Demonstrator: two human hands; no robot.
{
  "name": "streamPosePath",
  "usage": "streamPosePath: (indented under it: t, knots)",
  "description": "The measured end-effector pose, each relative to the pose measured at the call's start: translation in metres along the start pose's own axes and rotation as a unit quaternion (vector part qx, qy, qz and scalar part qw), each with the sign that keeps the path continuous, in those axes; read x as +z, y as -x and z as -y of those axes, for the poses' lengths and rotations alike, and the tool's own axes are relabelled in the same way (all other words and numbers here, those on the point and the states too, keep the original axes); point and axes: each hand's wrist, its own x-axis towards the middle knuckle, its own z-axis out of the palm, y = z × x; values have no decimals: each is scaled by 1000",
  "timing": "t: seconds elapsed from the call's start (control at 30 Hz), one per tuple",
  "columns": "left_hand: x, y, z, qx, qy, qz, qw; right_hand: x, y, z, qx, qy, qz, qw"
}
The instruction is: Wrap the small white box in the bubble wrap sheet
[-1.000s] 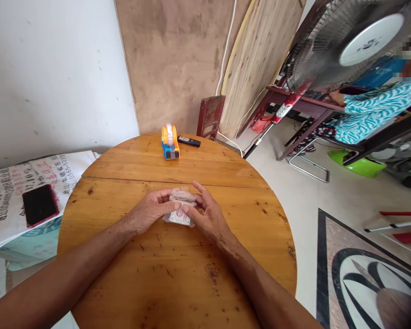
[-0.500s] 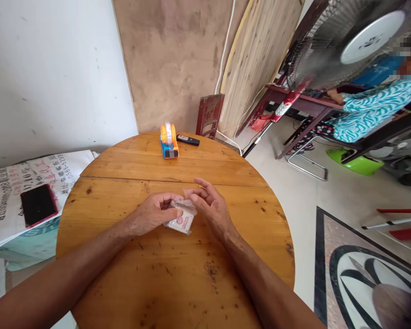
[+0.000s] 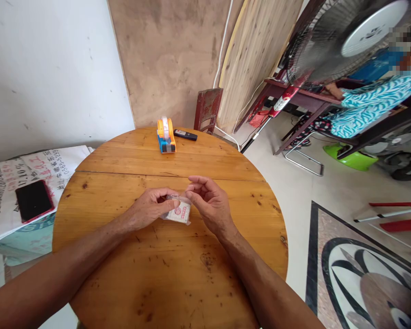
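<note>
A: Where's the small packet (image 3: 182, 213)?
B: Near the middle of the round wooden table (image 3: 140, 283), just toward twelve o'clock. I can't tell whether it rests on the wood or is held slightly above it.
A: And the hands?
B: Close together, but apart. The left hand (image 3: 150, 209) pinches the packet from its nine o'clock side, thumb on the printed face. The right hand (image 3: 216, 205) is at the one o'clock corner, thumb near the curled fingers; whether it grips any film, I can't tell.
A: How far along does it look?
B: Clear film (image 3: 183, 199) lies around the packet, loose and wrinkled at the far edge, so I'd judge that edge unsettled. The orange-and-blue tape dispenser (image 3: 167, 147) stands at twelve, out of both hands, with a black remote-like device (image 3: 188, 135) just right of it.
A: Any writing?
B: A round red mark and red characters on the packet, too small to read. At ten o'clock, a white printed sheet (image 3: 68, 156) shows a number, seemingly starting "0566-52"; a phone (image 3: 33, 201) lies on it. The fan (image 3: 375, 28) at two has an illegible hub mark.
</note>
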Motion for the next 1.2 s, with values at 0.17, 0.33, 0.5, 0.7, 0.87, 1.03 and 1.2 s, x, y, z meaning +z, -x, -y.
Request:
streamPosePath:
  t: [0.17, 0.33, 0.5, 0.7, 0.87, 1.03, 1.2]
  knots:
    - [-2, -2, -5, 39, -63, -35, 997, 5, 6, -2, -80, 136, 18, 987]
    - [-1, -3, -5, 15, -48, -49, 998, 5, 10, -2, -149, 229, 30, 961]
    - [-3, -4, -2, 27, -41, -41, 998, 3, 11, -1, -191, 284, 42, 939]
    - [-9, -2, -5, 8, -44, 0, 999, 2, 12, 0, -195, 317, 63, 926]
    - [-9, -4, -7, 16, -79, -15, 997, 0, 12, 0, -243, 353, 65, 901]
    - [-9, -4, -10, 45, -128, -32, 990, 0, 14, 5, -288, 415, 77, 860]
    - [-10, -4, -11, 35, -124, -24, 991, -1, 15, 6, -299, 435, 81, 845]
